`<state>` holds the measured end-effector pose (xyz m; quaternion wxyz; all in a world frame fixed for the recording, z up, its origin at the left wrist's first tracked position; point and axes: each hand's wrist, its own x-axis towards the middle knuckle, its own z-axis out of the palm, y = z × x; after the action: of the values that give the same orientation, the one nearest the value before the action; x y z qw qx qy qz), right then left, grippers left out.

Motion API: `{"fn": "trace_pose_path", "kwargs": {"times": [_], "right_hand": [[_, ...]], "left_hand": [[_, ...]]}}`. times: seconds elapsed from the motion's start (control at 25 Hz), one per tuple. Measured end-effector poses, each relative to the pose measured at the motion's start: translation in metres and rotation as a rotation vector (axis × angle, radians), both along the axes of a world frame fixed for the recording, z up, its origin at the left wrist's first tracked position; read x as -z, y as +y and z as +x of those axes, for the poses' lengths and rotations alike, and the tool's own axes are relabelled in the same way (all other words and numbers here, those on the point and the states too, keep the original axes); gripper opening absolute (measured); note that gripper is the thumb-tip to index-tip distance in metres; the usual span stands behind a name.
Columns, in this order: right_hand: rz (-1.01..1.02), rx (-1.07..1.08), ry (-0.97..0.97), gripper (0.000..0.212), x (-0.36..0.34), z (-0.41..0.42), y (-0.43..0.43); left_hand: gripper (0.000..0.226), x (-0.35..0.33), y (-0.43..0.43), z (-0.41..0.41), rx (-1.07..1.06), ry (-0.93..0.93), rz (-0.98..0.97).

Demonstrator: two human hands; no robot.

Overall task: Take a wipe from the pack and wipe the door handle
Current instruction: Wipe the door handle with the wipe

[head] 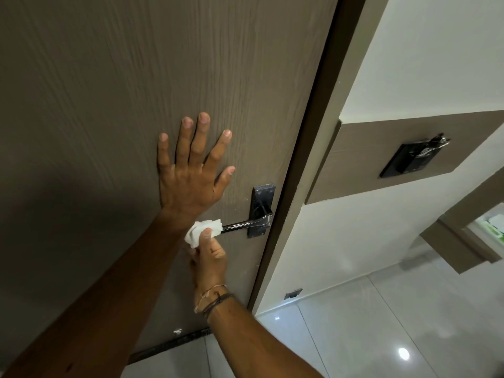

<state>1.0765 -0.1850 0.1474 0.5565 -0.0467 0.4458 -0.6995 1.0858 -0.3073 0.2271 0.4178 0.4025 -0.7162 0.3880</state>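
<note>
Black wall panel (409, 159) beside glossy floor tiles (381, 323).

Left hand (191, 175) flat on door (109, 91) above wipe (203, 231) at handle's (245, 222) left end.

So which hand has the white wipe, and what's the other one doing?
The right hand, the one with wrist strings, pinches the wipe around the door handle. The left hand holds nothing; it lies flat on the door.

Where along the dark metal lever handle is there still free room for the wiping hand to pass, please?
Free: the bare lever between the bunched white wipe and the black backplate. Crowded: the lever's tip, where the right hand and left wrist meet.
</note>
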Motion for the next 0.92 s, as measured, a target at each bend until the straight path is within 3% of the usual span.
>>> {"fn": "trace_pose_path", "kwargs": {"times": [0.2,0.4,0.48,0.6,0.68,0.76,0.92], "right_hand": [[-0.024,-0.229,0.148,0.039,-0.008,0.000,0.013],[-0.032,-0.345,0.657,0.072,0.017,-0.104,0.081],[-0.061,-0.391,0.868,0.062,0.016,-0.162,0.105],[-0.017,-0.525,1.164,0.050,0.000,-0.256,0.139],[0.038,-0.609,1.389,0.057,-0.015,-0.323,0.162],[0.108,-0.695,1.549,0.061,-0.024,-0.393,0.192],[0.276,-0.695,1.527,0.051,-0.028,-0.532,0.245]], "left_hand": [[0.075,-0.010,0.016,0.008,0.071,-0.024,0.136],[0.045,-0.022,0.062,0.005,0.449,0.136,0.279],[0.045,-0.021,0.093,-0.012,0.743,0.095,0.505],[0.049,-0.011,0.144,-0.074,1.003,0.031,1.084],[0.067,0.003,0.170,-0.137,1.014,0.023,1.432],[0.062,0.028,0.187,-0.211,1.022,-0.066,1.700],[0.038,0.067,0.215,-0.371,1.018,-0.099,1.922]]}}
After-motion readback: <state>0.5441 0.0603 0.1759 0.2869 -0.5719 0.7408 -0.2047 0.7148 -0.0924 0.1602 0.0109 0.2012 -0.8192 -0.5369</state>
